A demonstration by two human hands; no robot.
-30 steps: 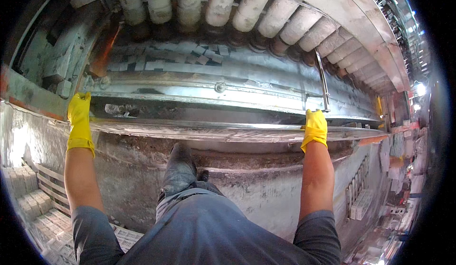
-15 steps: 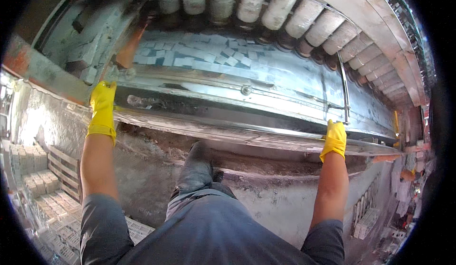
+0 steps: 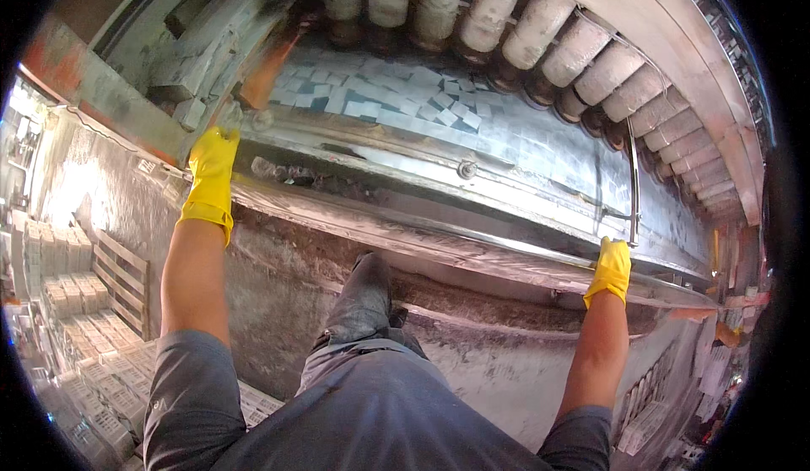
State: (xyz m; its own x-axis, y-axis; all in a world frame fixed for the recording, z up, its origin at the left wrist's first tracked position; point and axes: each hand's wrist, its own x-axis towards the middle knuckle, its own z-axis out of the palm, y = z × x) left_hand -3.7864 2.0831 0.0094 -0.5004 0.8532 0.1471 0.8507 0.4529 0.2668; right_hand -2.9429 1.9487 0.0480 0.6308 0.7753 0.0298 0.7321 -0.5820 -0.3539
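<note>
Both my hands wear yellow rubber gloves and reach forward, wide apart, to the front edge of a long machine bed. My left hand [image 3: 209, 177] is closed at the left end of the front rail [image 3: 460, 233], beside a rusty frame beam [image 3: 114, 104]. My right hand [image 3: 611, 270] is closed on the rail's right part, just below an upright thin metal bar [image 3: 634, 188]. The palms and most fingertips are hidden. Behind the rail runs a dark trough with lumpy debris [image 3: 291, 172] near the left hand. Pale rectangular pieces [image 3: 405, 91] lie scattered on the wet, bluish bed beyond.
A row of thick pale rollers [image 3: 496, 9] curves above the bed, under a wide beam [image 3: 675, 58]. An orange flap [image 3: 263, 79] stands at the bed's left end. Stacked light blocks [image 3: 84, 319] and a slatted wooden pallet [image 3: 122, 284] are at lower left. My raised leg [image 3: 363, 298] is against the rough base.
The whole view has shifted, so the machine and both hands appear farther right. Both hands keep their places along the rail.
</note>
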